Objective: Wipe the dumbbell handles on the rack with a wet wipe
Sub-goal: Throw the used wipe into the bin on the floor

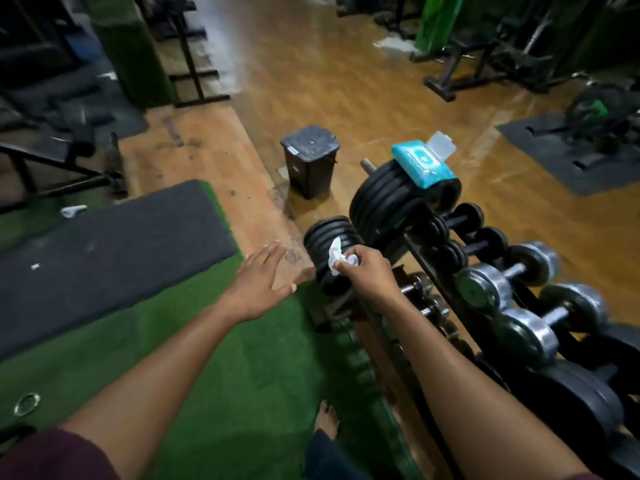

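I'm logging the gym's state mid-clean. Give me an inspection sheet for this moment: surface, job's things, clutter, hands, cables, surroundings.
Surface: wood floor, green turf and a dark mat beside the rack.
Job's things: crumpled wipe in the right hand; open wipe pack lying on the black plates; chrome dumbbells on the rack.
Clutter: small white scrap by the mat; round metal piece on the turf.
Hands: left hand open, fingers spread, holding nothing; right hand grips the wipe.
Cables: nothing seen.
Surroundings: black bin on the floor ahead; benches and machines behind, dimly lit.
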`<state>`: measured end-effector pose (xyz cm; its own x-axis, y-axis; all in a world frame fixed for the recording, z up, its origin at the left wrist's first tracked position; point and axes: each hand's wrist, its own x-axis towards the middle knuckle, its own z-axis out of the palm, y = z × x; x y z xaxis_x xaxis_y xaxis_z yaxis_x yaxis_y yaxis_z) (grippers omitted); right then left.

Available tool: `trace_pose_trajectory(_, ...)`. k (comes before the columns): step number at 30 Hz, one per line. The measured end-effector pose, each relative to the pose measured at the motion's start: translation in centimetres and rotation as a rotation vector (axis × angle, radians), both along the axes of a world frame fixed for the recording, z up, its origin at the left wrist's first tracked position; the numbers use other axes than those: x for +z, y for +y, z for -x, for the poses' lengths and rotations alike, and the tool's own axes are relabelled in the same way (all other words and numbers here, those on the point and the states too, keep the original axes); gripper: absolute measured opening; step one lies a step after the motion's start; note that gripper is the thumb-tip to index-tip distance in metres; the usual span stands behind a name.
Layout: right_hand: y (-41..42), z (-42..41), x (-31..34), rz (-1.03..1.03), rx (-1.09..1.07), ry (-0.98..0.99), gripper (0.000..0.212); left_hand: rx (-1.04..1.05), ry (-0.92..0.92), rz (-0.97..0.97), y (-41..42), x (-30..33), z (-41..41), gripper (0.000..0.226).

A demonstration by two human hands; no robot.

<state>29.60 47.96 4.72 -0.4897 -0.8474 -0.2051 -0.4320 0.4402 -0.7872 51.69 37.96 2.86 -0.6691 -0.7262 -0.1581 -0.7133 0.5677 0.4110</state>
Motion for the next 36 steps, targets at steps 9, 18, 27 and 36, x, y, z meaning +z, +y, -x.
trace_pose_trajectory(9, -18.7, 0.3, 0.1, 0.025, 0.133, 0.013, 0.018, 0.161, -0.002, 0.011, -14.4, 2.2, -1.0, 0.086)
trace_pose_trajectory(18, -37.8, -0.9, 0.1, 0.09, 0.172, -0.008, 0.017, 0.261, -0.011, -0.054, -30.3, 1.3, -4.0, 0.088)
trace_pose_trajectory(27, -55.5, 0.0, 0.0, 0.104, -0.033, -0.157, 0.024, 0.164, -0.014, -0.08, -49.6, 1.3, -3.8, 0.088)
trace_pose_trajectory(36, -66.9, 4.4, -0.1, 0.148, -0.162, -0.19, 0.024, 0.059, -0.009, -0.101, -65.0, 1.1, 2.7, 0.087)
